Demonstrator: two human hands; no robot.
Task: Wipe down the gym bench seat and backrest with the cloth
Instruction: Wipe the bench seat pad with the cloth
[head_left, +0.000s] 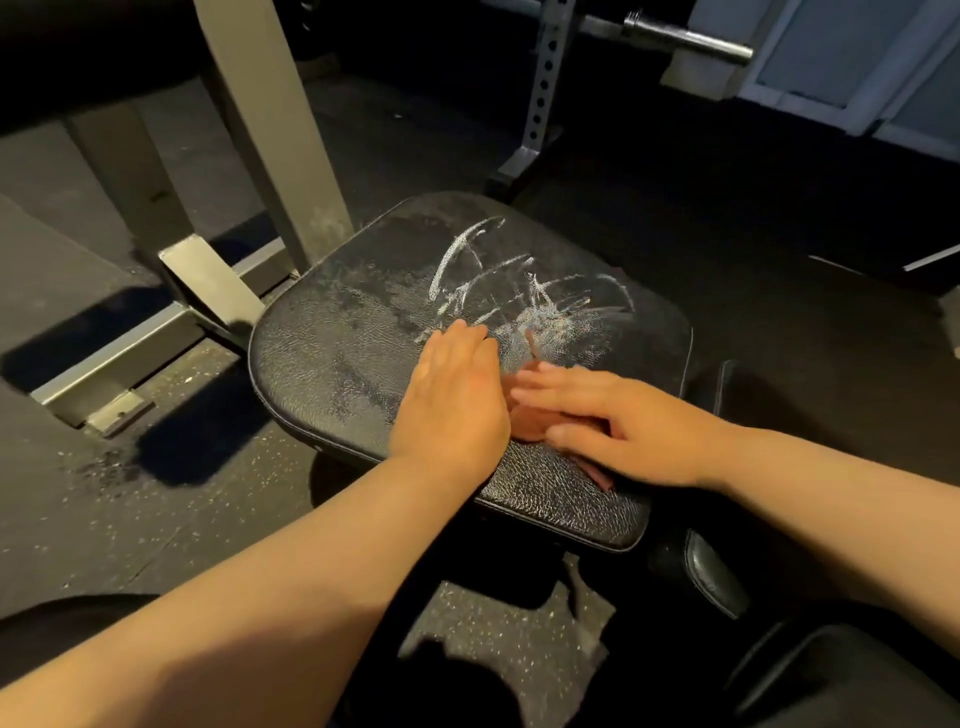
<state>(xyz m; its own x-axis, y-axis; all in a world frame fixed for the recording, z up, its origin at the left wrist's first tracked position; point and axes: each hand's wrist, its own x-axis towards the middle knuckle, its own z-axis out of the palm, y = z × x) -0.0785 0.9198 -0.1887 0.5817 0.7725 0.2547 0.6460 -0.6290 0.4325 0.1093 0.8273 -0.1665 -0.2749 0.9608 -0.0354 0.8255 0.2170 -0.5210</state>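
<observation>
Both left hand (452, 400) and right hand (623, 426) hide most of the cloth (600, 478).

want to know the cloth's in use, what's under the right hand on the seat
A reddish cloth lies under the right hand, showing at the fingers and by the wrist. The hand covers the rest, so its full shape cannot be seen.

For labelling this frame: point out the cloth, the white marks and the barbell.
cloth (602, 480), head view, the reddish corner poking out.
white marks (550, 325), head view, the dense smear.
barbell (691, 39), head view, its bare steel end.
</observation>
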